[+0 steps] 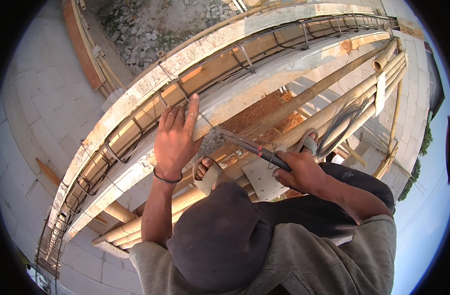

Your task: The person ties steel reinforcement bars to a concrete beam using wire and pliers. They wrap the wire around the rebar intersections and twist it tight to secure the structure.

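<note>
My left hand [175, 137], a dark band round its wrist, lies over the inner edge of a long formwork trough. Its fingers are stretched out, reaching the steel bars of a rebar cage [244, 56] inside the trough. In my right hand [303, 172] are long pliers [242, 142] with dark handles and a red band, gripped round the handles. The metal head of the pliers points left toward my left hand. A thin wire [205, 119] runs between the rebar side and the pliers' head; whether the jaws hold it cannot be made out.
Bamboo poles [323, 110] lie beneath and beside my sandalled feet [210, 174]. A coil of thin wire [340, 125] hangs over the poles at right. Formwork boards [141, 91] line the trough. Through gaps show reddish soil [257, 115] and, beyond the trough, rubble [136, 42] far below.
</note>
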### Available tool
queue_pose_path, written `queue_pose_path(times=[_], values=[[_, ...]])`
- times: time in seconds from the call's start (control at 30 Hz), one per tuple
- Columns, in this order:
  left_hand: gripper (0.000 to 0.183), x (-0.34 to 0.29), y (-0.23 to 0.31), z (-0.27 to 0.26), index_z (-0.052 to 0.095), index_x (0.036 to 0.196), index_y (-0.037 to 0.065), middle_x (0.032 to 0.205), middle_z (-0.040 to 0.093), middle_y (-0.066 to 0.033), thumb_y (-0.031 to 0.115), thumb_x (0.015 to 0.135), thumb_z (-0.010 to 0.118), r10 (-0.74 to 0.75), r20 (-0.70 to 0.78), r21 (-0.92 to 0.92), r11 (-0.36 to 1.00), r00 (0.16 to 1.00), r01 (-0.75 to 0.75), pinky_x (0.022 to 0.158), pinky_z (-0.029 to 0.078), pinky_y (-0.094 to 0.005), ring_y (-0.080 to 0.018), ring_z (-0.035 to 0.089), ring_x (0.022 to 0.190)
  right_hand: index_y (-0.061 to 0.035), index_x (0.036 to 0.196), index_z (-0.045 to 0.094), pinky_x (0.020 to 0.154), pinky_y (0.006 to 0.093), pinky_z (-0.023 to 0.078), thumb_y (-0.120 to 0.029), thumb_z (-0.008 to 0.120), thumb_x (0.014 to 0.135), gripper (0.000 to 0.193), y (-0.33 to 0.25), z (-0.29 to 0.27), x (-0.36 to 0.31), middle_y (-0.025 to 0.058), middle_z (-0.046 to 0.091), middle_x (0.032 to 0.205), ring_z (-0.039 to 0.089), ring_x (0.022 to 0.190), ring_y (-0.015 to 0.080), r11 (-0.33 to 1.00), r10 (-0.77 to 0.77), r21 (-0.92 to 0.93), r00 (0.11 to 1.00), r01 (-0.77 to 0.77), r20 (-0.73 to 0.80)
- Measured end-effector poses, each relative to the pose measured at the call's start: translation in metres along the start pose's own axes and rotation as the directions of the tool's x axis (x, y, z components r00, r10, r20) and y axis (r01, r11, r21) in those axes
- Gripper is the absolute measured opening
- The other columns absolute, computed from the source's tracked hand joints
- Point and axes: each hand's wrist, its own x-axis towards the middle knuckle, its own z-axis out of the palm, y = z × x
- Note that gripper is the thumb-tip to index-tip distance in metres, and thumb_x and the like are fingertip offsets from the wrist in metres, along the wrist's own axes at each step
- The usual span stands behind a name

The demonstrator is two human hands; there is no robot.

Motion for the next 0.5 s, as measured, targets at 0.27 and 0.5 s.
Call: queue_pose_path(times=[0.27,0.5], values=[[0.111,-0.003,0.0,0.0,0.031,0.153,0.004,0.119,0.064,-0.0139,0.019,0.061,0.09,0.007,-0.032,0.017,1.0,0.999,-0.006,0.11,0.041,-0.0454,-0.03,0.06,0.115,-0.0005,0.122,0.052,0.069,0.0343,0.053,-0.046,0.065,0.095,0.055,-0.006,0.039,0.0,0.0145,0.065,0.103,0.064,0.083,0.0183,-0.427,-0.369,0.67,0.794,-0.607,0.483],[0.111,-0.004,0.001,0.004,0.029,0.152,0.0,0.121,0.065,-0.0144,0.025,0.063,0.09,-0.024,-0.088,0.011,1.0,0.996,0.025,0.113,0.039,-0.0463,-0.0303,0.059,0.119,0.0017,0.123,0.044,0.081,0.0383,0.054,-0.024,0.092,0.067,0.079,-0.022,-0.014,0.002,0.0165,0.066,0.102,0.067,0.09,0.0293,0.665,0.255,0.585,0.877,-0.465,0.407]])
